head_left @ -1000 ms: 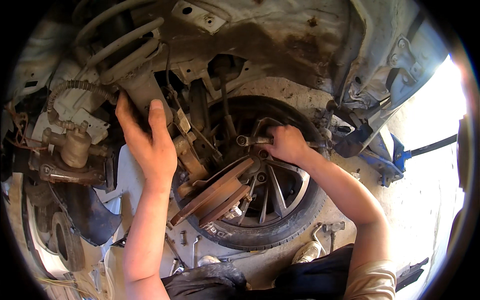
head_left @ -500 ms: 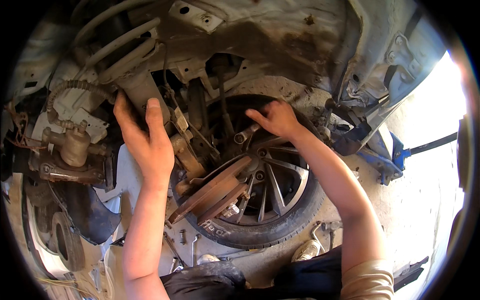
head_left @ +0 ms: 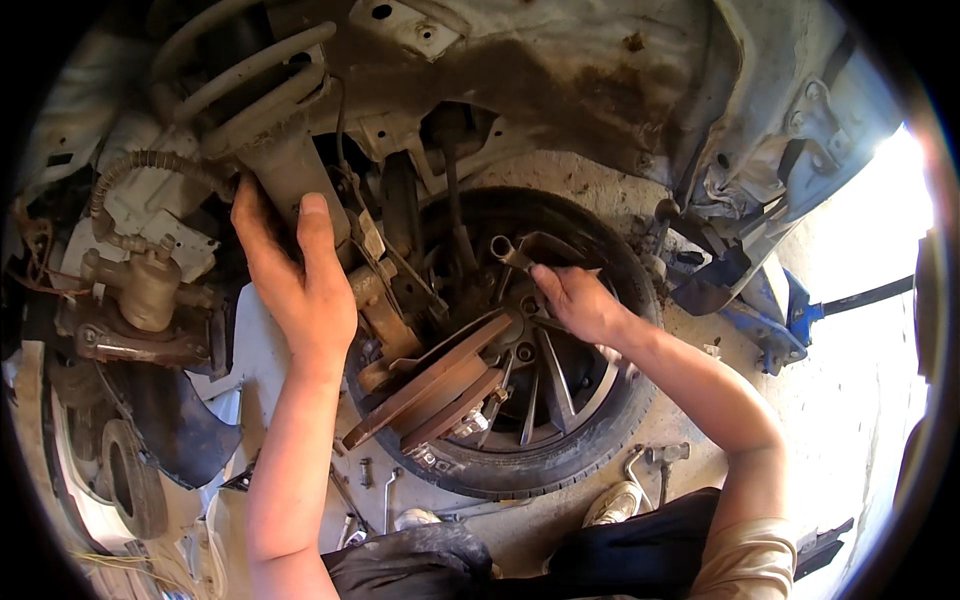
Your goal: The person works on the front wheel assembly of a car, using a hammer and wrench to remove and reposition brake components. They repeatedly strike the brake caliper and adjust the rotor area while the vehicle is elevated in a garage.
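Observation:
My left hand (head_left: 308, 300) is wrapped round the lower part of a strut (head_left: 285, 175), thumb on the near side and the other fingers partly hidden behind it. A coil spring (head_left: 255, 75) sits above on the same strut. In my right hand (head_left: 585, 305) is a metal socket wrench (head_left: 507, 250), its round hollow end sticking out to the upper left beyond my thumb; its rest is hidden by the hand. The hand is over a wheel (head_left: 545, 385) lying flat on the ground. A rusty brake disc (head_left: 430, 385) tilts between my arms, in front of the wheel.
At the left hangs a brake caliper (head_left: 150, 290) with a ribbed hose (head_left: 150, 165). A blue jack (head_left: 785, 325) stands at the right. Near my feet lie a hammer (head_left: 668, 455) and a wrench (head_left: 389, 500). The wheel arch (head_left: 580, 90) spans overhead.
My right hand has come down and nearer with the socket wrench, whose hollow end has swung upward. My left hand stays on the strut; the view has shifted slightly.

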Demonstrator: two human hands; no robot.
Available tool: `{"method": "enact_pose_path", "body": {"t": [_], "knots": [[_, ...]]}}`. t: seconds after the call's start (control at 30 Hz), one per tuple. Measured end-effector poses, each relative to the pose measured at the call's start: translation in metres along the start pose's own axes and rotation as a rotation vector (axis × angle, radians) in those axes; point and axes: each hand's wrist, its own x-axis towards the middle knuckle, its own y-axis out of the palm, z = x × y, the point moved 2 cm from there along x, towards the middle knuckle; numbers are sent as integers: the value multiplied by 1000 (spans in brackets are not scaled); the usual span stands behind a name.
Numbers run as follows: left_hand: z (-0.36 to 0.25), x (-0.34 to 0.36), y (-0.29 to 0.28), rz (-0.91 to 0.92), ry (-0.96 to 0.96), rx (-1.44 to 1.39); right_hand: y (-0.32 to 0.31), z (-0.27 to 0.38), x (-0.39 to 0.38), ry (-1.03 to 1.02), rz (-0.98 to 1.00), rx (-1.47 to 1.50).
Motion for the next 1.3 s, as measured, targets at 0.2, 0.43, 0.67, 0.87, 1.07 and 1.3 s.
{"method": "enact_pose_path", "body": {"t": [0.2,0.43,0.67,0.87,1.07,1.3], "knots": [[-3,0,-1,6,-13,33,2,15,-24,283,370,570],[-3,1,0,19,-21,-18,10,33,-26,328,350,491],[-4,0,1,25,-40,-34,23,35,-22,429,349,457],[-1,-1,-4,16,-13,31,-1,17,15,228,146,-236],[0,1,0,12,-7,14,-14,-5,34,-172,-121,-379],[-1,0,-2,12,-7,60,-16,25,-4,104,86,-23]]}}
